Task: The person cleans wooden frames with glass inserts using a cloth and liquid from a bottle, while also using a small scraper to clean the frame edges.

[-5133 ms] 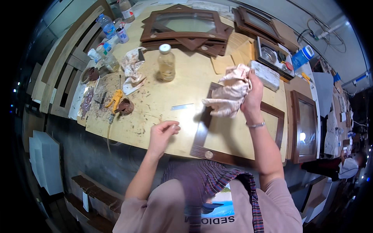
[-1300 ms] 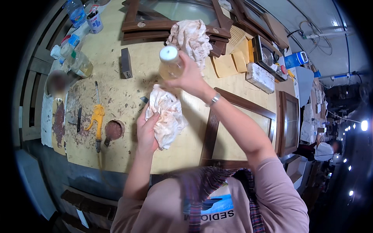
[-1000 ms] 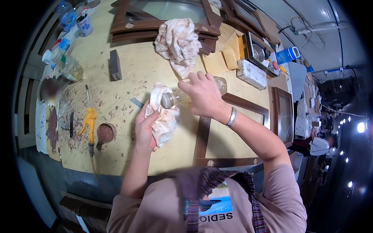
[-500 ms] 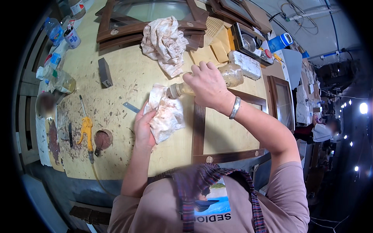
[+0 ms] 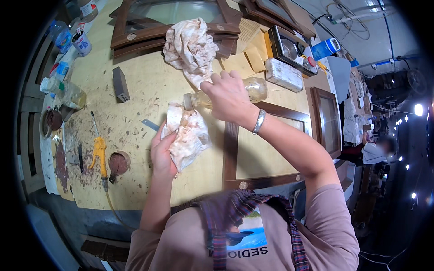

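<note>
My left hand (image 5: 163, 152) is closed on a white cloth (image 5: 190, 140) with brownish stains, held above the table. Wrapped round a clear plastic bottle (image 5: 257, 89) is my right hand (image 5: 229, 97); the bottle lies almost level, its neck pointing left at the cloth's upper edge. Yellowish liquid shows inside it. Whether any is flowing out, I cannot tell. Below my right forearm lies a dark brown wooden frame (image 5: 231, 156). A second crumpled, stained cloth (image 5: 192, 47) rests beyond my hands, against stacked brown frames (image 5: 135, 39).
On the left are a yellow air blow gun (image 5: 99, 153) with a hose, a round container of brown paste (image 5: 119, 162), a grey block (image 5: 120, 84) and a metal scraper (image 5: 150, 125). Bottles and a can (image 5: 82, 44) line the left edge. A white block (image 5: 284, 75) sits right of the bottle.
My right hand and the bottle have moved left, with the bottle's neck now at the cloth's top. My left hand and the cloth have shifted slightly left and down.
</note>
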A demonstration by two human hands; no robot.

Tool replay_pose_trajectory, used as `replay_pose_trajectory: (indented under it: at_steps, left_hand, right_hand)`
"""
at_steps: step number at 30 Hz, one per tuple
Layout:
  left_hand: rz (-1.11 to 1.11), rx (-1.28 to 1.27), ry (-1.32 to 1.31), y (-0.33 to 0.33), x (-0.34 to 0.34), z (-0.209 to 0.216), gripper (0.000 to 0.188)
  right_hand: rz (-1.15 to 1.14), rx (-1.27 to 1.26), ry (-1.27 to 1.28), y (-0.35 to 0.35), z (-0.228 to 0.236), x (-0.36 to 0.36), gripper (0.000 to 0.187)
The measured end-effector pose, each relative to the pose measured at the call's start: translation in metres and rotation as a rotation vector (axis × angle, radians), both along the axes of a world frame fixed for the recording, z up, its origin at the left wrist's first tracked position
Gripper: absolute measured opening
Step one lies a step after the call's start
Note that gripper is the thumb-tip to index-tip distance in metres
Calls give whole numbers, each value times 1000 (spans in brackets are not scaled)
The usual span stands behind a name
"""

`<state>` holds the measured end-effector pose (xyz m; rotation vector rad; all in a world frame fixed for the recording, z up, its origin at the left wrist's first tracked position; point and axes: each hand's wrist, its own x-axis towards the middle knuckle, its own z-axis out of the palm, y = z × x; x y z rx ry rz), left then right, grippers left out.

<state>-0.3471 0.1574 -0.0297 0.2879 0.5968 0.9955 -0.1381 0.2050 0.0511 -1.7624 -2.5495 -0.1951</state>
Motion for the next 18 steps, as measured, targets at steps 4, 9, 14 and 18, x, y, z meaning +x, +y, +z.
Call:
replay_pose_trajectory:
  at_steps: [4,9,14,18]
  left_hand:
    - [40,13,-3,-4,-16,8,54]
    - [54,34,65,-15,-36,10,55]
    - [-32,132,276,-34,-33,18,53]
    - [-54,128,263,-58,3,26,52]
  right_hand:
    - [-18,59,253,13,-12,-15,38]
    - [-70,-21,1089,45,-38,-40,68]
    - [62,-27,1322,71,-93,-67,81]
    - [21,22,1236,36,-76,-42,94]
